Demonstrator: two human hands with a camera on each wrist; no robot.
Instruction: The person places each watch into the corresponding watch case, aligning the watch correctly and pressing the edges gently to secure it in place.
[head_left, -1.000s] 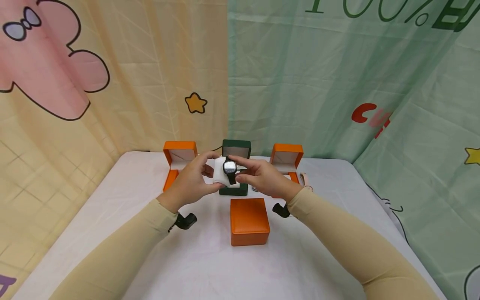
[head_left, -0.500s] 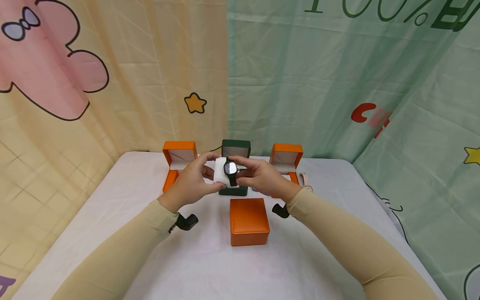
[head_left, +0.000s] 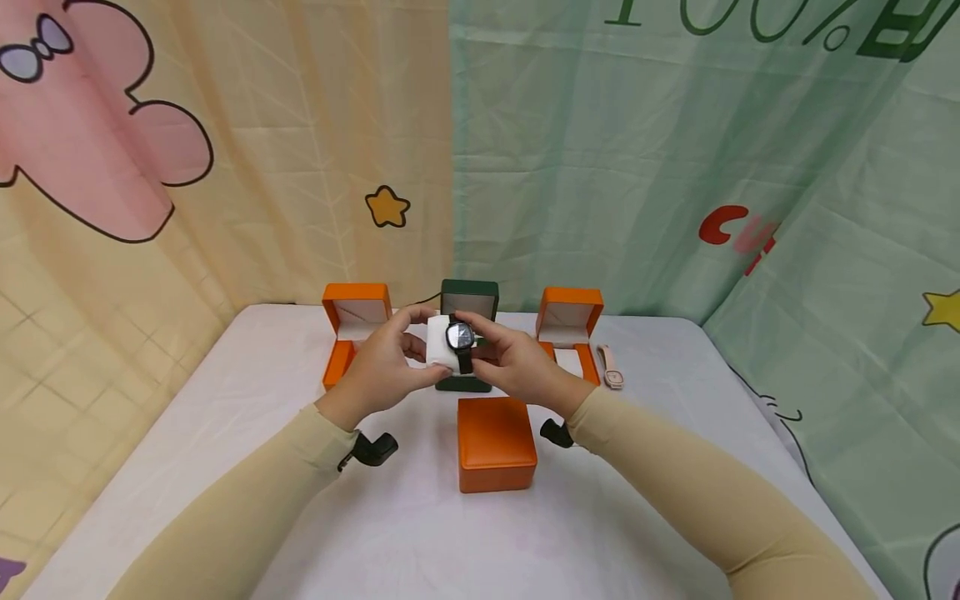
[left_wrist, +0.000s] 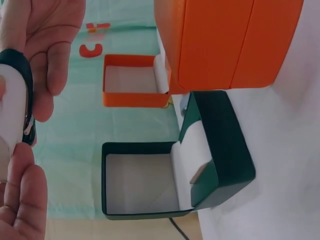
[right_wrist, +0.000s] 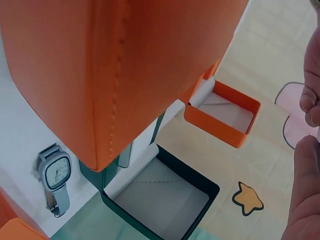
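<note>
A black-strapped wristwatch (head_left: 460, 336) is wrapped round a white watch cushion (head_left: 438, 343), held up in front of the open green watch box (head_left: 469, 293). My left hand (head_left: 381, 364) grips the cushion from the left, thumb below and fingers above. From the right, my right hand (head_left: 525, 360) holds the watch, forefinger at the top of its strap and thumb near the bottom. In the left wrist view the strap (left_wrist: 25, 85) curves round the cushion between both hands. The right wrist view shows only fingers at its right edge, without the held watch.
Open orange boxes stand left (head_left: 356, 302) and right (head_left: 570, 308) of the green one. A closed orange box (head_left: 497, 442) sits nearer on the white table. A pink watch (head_left: 611, 371) lies at right; a grey square-dial watch (right_wrist: 57, 172) lies by the green box.
My right hand has shifted slightly left, uncovering the pink watch and more of the right orange box. The watch's face has turned a little. My left hand stays nearly still.
</note>
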